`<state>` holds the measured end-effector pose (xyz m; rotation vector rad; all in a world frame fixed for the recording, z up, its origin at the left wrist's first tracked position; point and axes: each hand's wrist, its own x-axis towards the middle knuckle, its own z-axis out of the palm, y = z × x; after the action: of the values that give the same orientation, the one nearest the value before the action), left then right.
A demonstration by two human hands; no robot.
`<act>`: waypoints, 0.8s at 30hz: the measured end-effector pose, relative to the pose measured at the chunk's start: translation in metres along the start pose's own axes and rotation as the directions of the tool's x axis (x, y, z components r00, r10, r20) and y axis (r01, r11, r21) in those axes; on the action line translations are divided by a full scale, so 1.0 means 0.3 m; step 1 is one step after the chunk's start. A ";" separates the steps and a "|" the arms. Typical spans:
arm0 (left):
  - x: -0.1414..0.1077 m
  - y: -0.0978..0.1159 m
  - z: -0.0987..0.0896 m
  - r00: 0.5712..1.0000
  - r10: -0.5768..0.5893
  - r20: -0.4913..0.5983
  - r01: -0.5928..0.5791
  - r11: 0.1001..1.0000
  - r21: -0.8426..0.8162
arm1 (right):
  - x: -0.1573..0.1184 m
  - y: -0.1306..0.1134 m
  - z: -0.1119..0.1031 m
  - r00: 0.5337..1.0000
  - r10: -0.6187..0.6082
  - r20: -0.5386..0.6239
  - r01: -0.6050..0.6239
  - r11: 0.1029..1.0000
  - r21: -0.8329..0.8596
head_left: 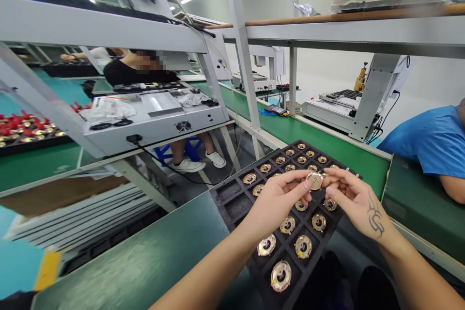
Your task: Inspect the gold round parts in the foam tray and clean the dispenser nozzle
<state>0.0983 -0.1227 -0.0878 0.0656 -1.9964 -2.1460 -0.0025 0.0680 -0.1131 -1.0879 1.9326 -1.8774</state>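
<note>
Over the tray, a round gold-coloured watch case [314, 181] is pinched between the fingertips of my left hand [278, 198], its flat shiny face turned towards me. From the other side, my right hand [350, 196] has its thumb and fingers closed at the case's right edge; exactly what its fingertips grip is partly hidden. Below both hands lies a black compartment tray [232, 207]. Its compartments hold several similar gold pieces, such as the watch case part [281, 276] at the near end. A few compartments on the left side hold nothing.
The tray rests on a green worktop [145, 247]. A white metal post [240, 43] and shelf frame rise beyond it. At the left stands a white machine [156, 116] with a person behind it. Another person's blue sleeve [428, 131] is at the right, near a second machine [363, 101].
</note>
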 end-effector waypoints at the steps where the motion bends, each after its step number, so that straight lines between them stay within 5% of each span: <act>1: 0.004 0.000 -0.006 1.000 0.001 -0.003 0.000 1.000 0.027 | 0.012 0.001 -0.001 1.000 -0.007 0.013 0.007 1.000 -0.029; 8: 0.021 -0.023 -0.024 0.996 0.092 -0.011 -0.087 0.963 0.255 | 0.054 0.005 0.012 0.979 -0.204 -0.015 0.184 0.910 -0.372; 10: 0.026 -0.050 -0.027 0.968 0.249 -0.016 -0.217 0.871 0.441 | 0.059 0.007 0.019 0.986 -0.162 -0.042 0.135 0.917 -0.375; 13: 0.028 -0.103 -0.024 0.864 0.496 0.085 -0.421 0.621 0.661 | 0.076 0.013 0.032 0.999 0.047 -0.016 -0.049 0.971 -0.234; 16: 0.025 -0.144 -0.012 0.783 0.570 0.250 -0.528 0.394 0.752 | 0.104 0.036 0.035 0.991 0.126 0.036 -0.121 0.986 -0.113; 20: 0.034 -0.172 -0.014 0.754 0.548 0.361 -0.563 0.256 0.786 | 0.157 0.121 -0.001 0.992 0.115 0.045 -0.106 0.980 -0.170; 24: 0.086 -0.236 -0.076 0.800 0.531 0.280 -0.467 0.257 0.846 | 0.206 0.247 -0.061 0.991 0.091 0.102 -0.044 0.921 -0.387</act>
<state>0.0683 -0.1454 -0.1571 -0.3122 -2.4173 -0.4987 -0.0821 0.0348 -0.1599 -1.1855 2.2942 -1.3937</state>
